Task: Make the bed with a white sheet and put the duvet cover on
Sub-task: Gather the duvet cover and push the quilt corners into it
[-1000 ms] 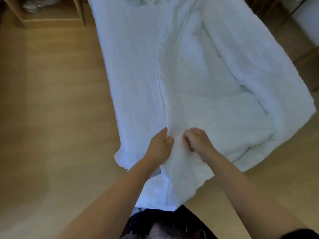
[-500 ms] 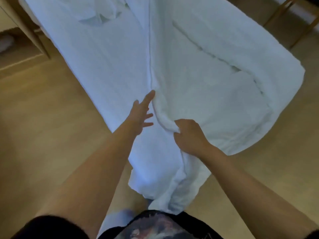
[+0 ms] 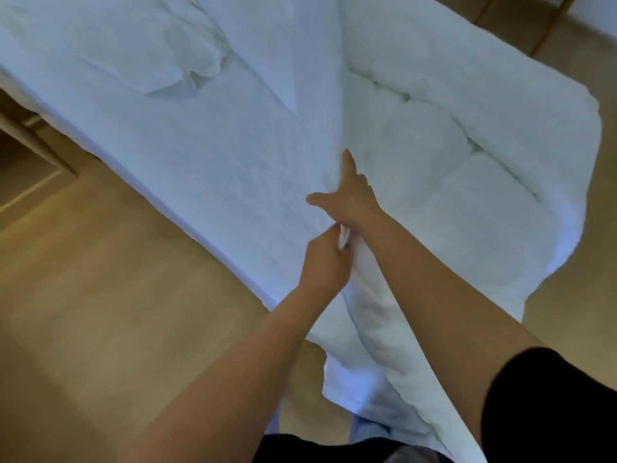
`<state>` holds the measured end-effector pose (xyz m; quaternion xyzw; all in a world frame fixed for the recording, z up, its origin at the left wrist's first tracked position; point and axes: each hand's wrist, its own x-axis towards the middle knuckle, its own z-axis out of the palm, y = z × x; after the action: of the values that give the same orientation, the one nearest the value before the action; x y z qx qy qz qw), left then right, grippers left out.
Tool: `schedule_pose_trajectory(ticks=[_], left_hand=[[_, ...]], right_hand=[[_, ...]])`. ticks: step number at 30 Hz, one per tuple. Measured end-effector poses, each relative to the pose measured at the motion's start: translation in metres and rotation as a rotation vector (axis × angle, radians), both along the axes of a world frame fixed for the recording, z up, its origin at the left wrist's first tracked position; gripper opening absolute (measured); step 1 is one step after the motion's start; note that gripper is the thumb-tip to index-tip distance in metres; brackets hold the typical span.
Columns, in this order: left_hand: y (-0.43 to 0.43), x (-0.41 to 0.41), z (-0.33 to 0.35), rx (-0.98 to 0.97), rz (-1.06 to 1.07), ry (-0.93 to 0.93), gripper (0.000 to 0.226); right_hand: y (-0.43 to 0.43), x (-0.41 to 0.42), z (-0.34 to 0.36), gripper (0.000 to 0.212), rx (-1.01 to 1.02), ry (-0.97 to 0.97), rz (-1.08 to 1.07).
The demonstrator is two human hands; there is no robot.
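Left hand (image 3: 325, 262) pinches a fold of the duvet cover (image 3: 217, 145) near the bed's foot. Right hand (image 3: 352, 195) is just ahead, nearly touching it, fingers straight and flat on the cloth beside the puffy duvet (image 3: 450, 202). Probably best to keep the pinch firm and run the flat hand along the edge to find the opening.

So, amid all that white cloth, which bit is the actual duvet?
Start at the bed, draped in white. On its right half, beyond the right hand, lies the duvet. It alone is puffy and quilted into padded squares; the cloth beside it lies thin and flat.
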<state>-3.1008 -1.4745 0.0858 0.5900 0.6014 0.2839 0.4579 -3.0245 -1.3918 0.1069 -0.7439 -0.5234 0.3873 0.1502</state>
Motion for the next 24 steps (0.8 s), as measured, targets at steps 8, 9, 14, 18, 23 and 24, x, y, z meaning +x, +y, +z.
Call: schedule_pose_trajectory(ticks=[8, 9, 14, 18, 23, 24], left_hand=[[0.139, -0.123, 0.016, -0.622, 0.205, -0.539, 0.052], [0.173, -0.122, 0.019, -0.620, 0.141, -0.440, 0.084], [0.269, -0.073, 0.001, -0.475, -0.067, 0.167, 0.089], [0.281, -0.087, -0.022, -0.125, -0.121, 0.370, 0.033], [0.258, -0.140, 0.001, 0.017, -0.196, 0.248, 0.037], [0.254, -0.149, -0.001, 0.025, -0.254, 0.264, 0.031]], right_hand=[[0.003, -0.062, 0.004, 0.016, 0.213, -0.163, 0.180], [-0.006, -0.062, 0.008, 0.019, 0.191, -0.151, 0.237], [-0.002, -0.047, 0.028, 0.044, 0.117, 0.058, 0.316], [0.076, -0.022, 0.020, 0.045, -0.069, 0.182, 0.053], [0.211, -0.065, 0.005, 0.104, -0.143, 0.507, -0.258], [0.235, -0.081, 0.001, 0.106, -0.164, 0.541, -0.247]])
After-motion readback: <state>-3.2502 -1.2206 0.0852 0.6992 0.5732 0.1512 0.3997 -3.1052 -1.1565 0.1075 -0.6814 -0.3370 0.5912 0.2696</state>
